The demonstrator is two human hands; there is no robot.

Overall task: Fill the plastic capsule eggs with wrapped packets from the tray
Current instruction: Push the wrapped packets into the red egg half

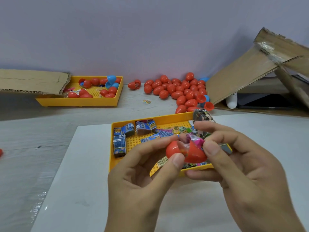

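Note:
A red capsule egg [192,154] is held half open above the near yellow tray [168,119]. My left hand [142,178] pinches its left half between thumb and fingers. My right hand [242,168] grips the right half, and a pink wrapped packet [194,139] sticks out of the gap between the halves. Several blue wrapped packets [123,136] lie in the tray's left part, with printed leaflets [168,132] spread across its middle. The tray's right part is hidden behind my hands.
A pile of closed red eggs [180,91] lies at the back by the wall, with open halves [206,102] at its right. A second yellow tray [80,100] with eggs stands at the back left under cardboard [31,81]. A cardboard box [260,67] leans at the right.

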